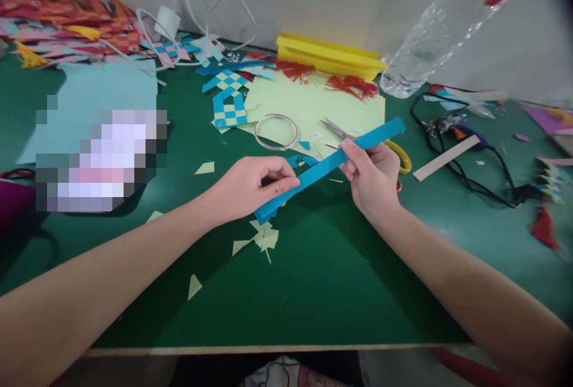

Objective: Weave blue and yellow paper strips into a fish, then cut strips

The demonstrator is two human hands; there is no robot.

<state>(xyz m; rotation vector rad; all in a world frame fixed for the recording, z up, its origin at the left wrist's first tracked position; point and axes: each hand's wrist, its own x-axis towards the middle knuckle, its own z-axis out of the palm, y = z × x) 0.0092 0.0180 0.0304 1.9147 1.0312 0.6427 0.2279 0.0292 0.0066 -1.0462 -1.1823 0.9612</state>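
Observation:
A folded blue paper strip (331,164) runs slantwise between my hands, its right end higher. My left hand (264,187) pinches it near the lower left end, thumb on top. Closed on the strip further right is my right hand (371,175), thumb on the paper. A thin dark point juts out by its fingertips; I cannot make out what it belongs to. Behind that hand lie scissors (336,129) with yellow handles, partly hidden. Pale green paper scraps (264,236) lie below my left hand. Further back are a metal ring (276,132) and a blue-and-green woven paper piece (230,110).
Pale green sheets (313,100) and folded yellow paper (331,55) lie at the back. A plastic bottle (416,52) leans at the back right, near a tool with black cord (474,136). At left, a blurred-out device (107,166) overlaps a light blue sheet (107,82).

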